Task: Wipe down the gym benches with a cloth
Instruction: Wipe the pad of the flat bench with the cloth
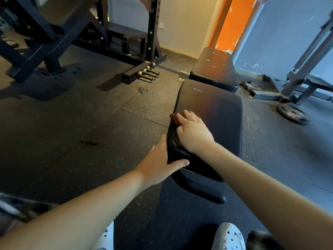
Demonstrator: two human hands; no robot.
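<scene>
A black padded gym bench [221, 120] runs away from me in the middle right of the head view, with a second pad section [214, 67] beyond it. A dark brown cloth [174, 117] lies over the bench's left edge. My right hand [193, 132] presses flat on the cloth, fingers spread toward the far end. My left hand [160, 162] grips the near left corner of the pad, thumb on top, fingers down the side.
A black power rack [108, 33] with loose bolts [148, 74] stands at the back left. A weight plate [292, 113] lies on the rubber floor at right, near a grey machine frame [297, 76]. My grey clogs [228, 237] show at the bottom.
</scene>
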